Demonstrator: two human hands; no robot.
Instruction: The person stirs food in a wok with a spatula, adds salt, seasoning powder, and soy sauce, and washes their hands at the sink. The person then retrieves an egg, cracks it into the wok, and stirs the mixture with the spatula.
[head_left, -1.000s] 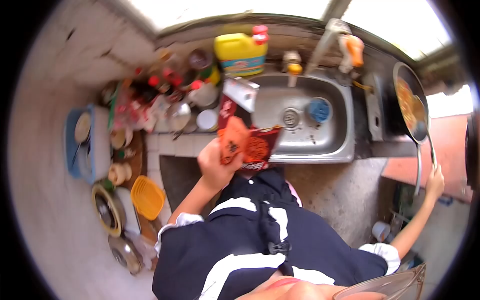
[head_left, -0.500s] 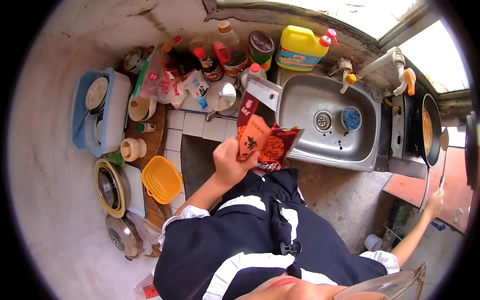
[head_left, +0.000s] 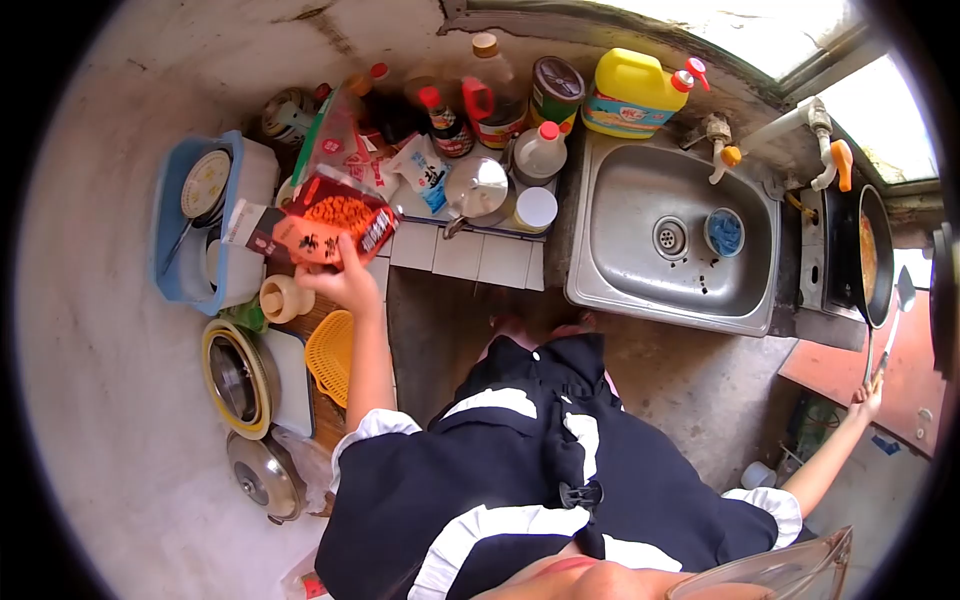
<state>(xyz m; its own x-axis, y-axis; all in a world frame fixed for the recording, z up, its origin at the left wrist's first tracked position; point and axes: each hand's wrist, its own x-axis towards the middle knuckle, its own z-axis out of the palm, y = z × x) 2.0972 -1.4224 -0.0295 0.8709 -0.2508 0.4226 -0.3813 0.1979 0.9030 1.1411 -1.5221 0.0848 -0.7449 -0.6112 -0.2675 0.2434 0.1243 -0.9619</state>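
My left hand (head_left: 350,285) is closed on a red-and-orange food packet (head_left: 325,225) with printed characters, its pale end pointing left. The packet hangs over the left counter, in front of the plastic bags and near a small wooden pot (head_left: 285,298). Far to the right, my right hand (head_left: 868,396) grips the handle of a spatula (head_left: 904,290), blade upward. Right at those same fingers is the end of the handle of a frying pan (head_left: 878,255). Orange-yellow food (head_left: 868,252) lies in the pan on the stove (head_left: 815,262).
A steel sink (head_left: 620,215) holds a small cup with something blue. Bottles, a salt bag (head_left: 422,170) and a yellow jug (head_left: 635,95) line the wall. To the left are a blue basin (head_left: 165,240), a yellow basket (head_left: 330,355), stacked bowls and a pot lid (head_left: 255,485).
My left hand has carried the packet left, from before my body to over the left counter. My right hand has moved slightly in, to the pan handle's end, and the spatula has shifted right.
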